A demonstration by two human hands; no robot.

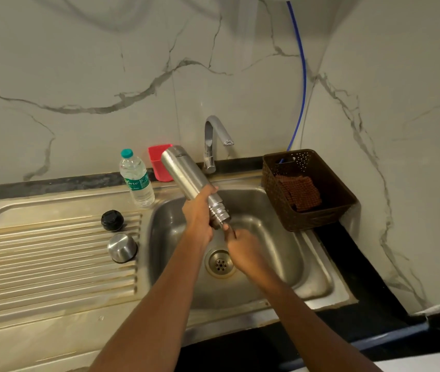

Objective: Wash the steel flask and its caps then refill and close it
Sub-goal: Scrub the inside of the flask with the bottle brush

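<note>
The plastic water bottle (136, 178) at the back edge of the steel sink unit (52, 264) carries a green label (138, 183) with script lettering ending in "ure"; the smaller print beneath is illegible. A dark mark on the steel flask (186, 170) is too small to read.

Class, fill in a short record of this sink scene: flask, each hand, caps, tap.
Flask: steel flask, uncapped, tilted mouth-down over the sink.
Left hand: grips the flask near its neck.
Right hand: below the mouth, one finger touching it.
Caps: black cap and steel cap on the drainboard, apart.
Tap: no stream visible.
</note>
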